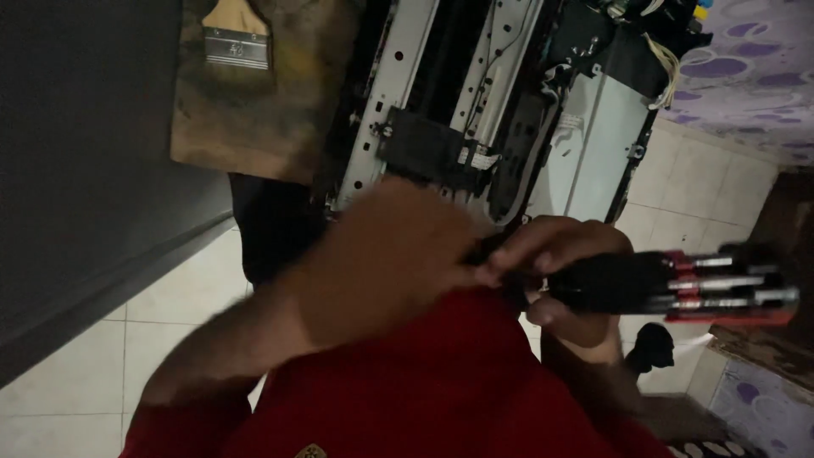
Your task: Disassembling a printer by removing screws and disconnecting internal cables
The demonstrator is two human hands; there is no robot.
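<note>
Far ahead I see the opened printer chassis [475, 110]. Nearer, my left hand [381, 263] pinches one end of a black-and-red screwdriver set [670, 288]; my right hand [564, 280] wraps it. It looks rigid, light, best gripped mid-body.

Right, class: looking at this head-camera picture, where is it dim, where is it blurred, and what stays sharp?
Head view: dim overall, with the dark wall nearly featureless; the left hand is smeared by motion blur; the right hand and the black and red tool set it grips are soft; the opened machine and paintbrush look sharper.
</note>
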